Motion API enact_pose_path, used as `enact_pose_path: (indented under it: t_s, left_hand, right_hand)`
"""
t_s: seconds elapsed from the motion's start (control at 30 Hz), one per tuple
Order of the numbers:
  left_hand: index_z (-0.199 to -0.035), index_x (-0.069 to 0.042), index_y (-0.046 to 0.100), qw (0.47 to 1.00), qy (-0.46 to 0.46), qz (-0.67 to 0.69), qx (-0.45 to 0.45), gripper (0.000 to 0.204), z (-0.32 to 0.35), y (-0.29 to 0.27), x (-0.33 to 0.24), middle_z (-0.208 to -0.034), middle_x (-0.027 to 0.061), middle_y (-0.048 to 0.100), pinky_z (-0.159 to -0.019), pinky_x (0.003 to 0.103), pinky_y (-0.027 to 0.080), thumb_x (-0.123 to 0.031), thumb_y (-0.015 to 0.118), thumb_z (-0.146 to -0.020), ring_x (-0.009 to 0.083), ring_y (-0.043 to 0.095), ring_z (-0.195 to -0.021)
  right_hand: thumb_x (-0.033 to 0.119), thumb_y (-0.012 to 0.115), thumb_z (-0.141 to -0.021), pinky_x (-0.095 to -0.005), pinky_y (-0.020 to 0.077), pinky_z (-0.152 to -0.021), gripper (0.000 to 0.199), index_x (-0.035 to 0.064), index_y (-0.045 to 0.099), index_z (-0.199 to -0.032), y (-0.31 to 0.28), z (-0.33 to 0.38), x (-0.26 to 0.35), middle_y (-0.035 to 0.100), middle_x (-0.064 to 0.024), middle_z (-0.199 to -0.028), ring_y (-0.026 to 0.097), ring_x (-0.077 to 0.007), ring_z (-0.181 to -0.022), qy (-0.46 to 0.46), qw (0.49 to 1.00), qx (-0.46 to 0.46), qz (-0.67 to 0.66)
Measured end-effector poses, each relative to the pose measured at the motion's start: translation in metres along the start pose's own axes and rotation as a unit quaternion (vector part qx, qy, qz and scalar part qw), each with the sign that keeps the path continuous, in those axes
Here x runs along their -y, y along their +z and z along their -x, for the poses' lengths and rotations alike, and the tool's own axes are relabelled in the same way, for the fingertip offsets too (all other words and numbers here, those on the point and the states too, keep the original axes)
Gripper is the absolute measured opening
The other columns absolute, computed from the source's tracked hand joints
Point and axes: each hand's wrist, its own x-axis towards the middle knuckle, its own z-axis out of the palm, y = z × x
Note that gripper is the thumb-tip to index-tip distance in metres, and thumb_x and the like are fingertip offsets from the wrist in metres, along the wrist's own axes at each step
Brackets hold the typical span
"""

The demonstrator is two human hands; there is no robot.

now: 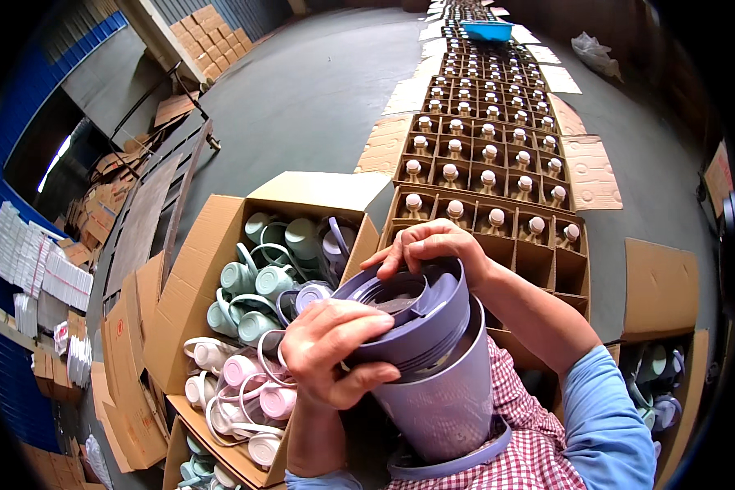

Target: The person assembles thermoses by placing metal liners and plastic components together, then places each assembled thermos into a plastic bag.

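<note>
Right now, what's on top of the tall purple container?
A darker ringed piece, tilted atop the container, with left hand and right hand on it. Whatever is deeper inside is covered and can't be seen.

no text, label, number or sign can be read here.

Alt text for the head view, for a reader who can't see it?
A person's left hand grips a purple threaded plastic collar tilted at the mouth of a tall purple container, the right hand on the collar's far rim. An open cardboard box of pastel loop-handled lids stands to the left; ahead, pale-capped bottles stand in divided cartons.
</note>
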Motion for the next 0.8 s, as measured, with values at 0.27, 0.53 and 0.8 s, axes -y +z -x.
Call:
enact_pose_path:
  t_s: [0.27, 0.53, 0.8]
  left_hand:
    - [-0.086, -0.003, 0.066, 0.992, -0.031, -0.105, 0.066, 0.042, -0.019, 0.021, -0.034, -0.076, 0.0122, 0.066, -0.065, 0.034, 0.046, -0.039, 0.077, -0.068, 0.0258, 0.062, -0.068]
    - [-0.088, -0.001, 0.065, 0.995, -0.029, -0.088, 0.027, 0.050, 0.001, 0.019, -0.025, -0.082, 0.0140, 0.067, -0.069, 0.035, 0.048, -0.050, 0.068, -0.078, 0.0263, 0.063, -0.073]
    - [-0.102, 0.004, 0.069, 0.931, -0.111, 0.339, 0.076, 0.061, 0.002, -0.007, 0.056, -0.114, 0.0261, 0.062, -0.101, 0.047, 0.039, -0.049, 0.065, -0.073, 0.0372, 0.061, -0.105]
  right_hand:
    - [0.014, 0.051, -0.079, -0.0493, 0.0388, -0.102, 0.022, -0.0028, 0.057, -0.066, -0.018, 0.013, -0.014, 0.068, -0.0231, -0.093, 0.056, -0.0429, -0.110, -0.054, 0.995, 0.038, -0.072]
    - [0.015, 0.051, -0.084, -0.0451, 0.0373, -0.103, 0.022, -0.0019, 0.060, -0.072, 0.000, 0.025, 0.003, 0.067, -0.0246, -0.098, 0.055, -0.0380, -0.112, -0.025, 0.999, -0.004, -0.040]
    - [0.031, 0.052, -0.092, -0.0326, 0.0511, -0.075, 0.034, -0.0004, 0.065, -0.089, 0.057, 0.027, 0.073, 0.066, -0.0154, -0.082, 0.065, -0.0231, -0.081, -0.019, 0.913, -0.038, 0.406]
